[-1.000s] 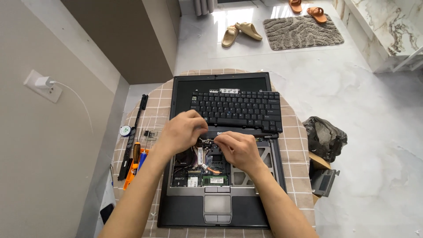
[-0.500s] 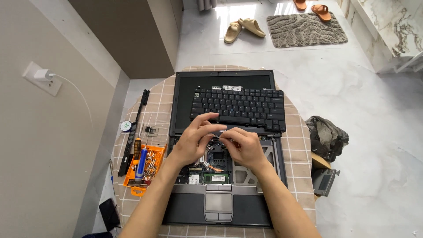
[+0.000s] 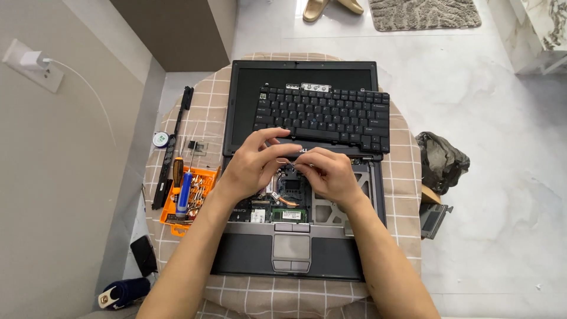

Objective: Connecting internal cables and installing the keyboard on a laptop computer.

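A dark laptop (image 3: 248, 254) lies opened flat on a round table with a checked cloth. Its detached black keyboard (image 3: 325, 115) rests on the screen (image 3: 295, 77), and the bay below it shows bare boards and a heat pipe (image 3: 286, 198). My left hand (image 3: 254, 162) has thumb and fingers pinched at the keyboard's lower edge. Touching it, my right hand (image 3: 328, 174) is curled over the bay by the hinge. What the right fingertips grip is hidden.
An orange parts tray (image 3: 201, 177) with a blue-handled screwdriver (image 3: 184, 192) sits left of the laptop, next to a long black strip (image 3: 177, 130) and a small round tin (image 3: 160, 139). A dark phone (image 3: 143, 255) lies lower left. A grey bag (image 3: 440, 159) sits on the floor at right.
Both hands have shifted up from the open bay to the keyboard's lower edge and drawn together. The left arm has moved off the orange tray.
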